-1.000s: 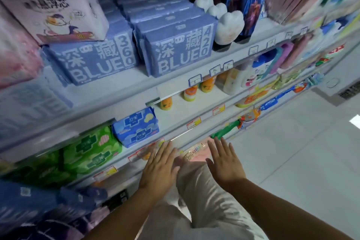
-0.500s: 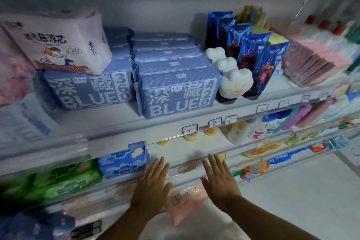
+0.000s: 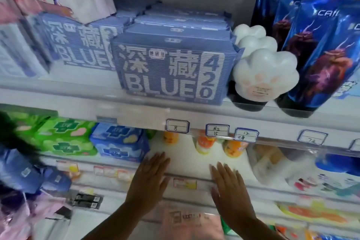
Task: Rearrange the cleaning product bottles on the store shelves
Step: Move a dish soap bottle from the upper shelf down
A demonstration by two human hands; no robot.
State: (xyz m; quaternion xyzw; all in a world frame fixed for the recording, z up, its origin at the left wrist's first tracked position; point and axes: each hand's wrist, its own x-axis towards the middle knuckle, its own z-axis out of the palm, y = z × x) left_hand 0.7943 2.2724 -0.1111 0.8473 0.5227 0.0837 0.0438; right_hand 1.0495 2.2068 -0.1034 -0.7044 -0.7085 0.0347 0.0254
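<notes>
Reached toward the middle shelf (image 3: pixel 185 163) with left hand (image 3: pixel 148 183) and right hand (image 3: pixel 229 191), both flat, fingers straight and slightly spread, holding nothing, poised over the shelf's front lip. Left untouched, just beyond the fingertips and toward the back of that shelf, three small orange bottles (image 3: pixel 204 143), partly hidden behind handwritten price tags (image 3: pixel 217 130). Kept farther off, on the upper shelf (image 3: pixel 78 103), white paw-shaped bottles (image 3: pixel 266 76) between blue packs (image 3: pixel 171 70) and dark blue pouches (image 3: pixel 321 54). Judged an approach step, with no bottle yet picked. Called next for a deeper reach and fingers closing round one orange bottle, clear of its neighbours.
</notes>
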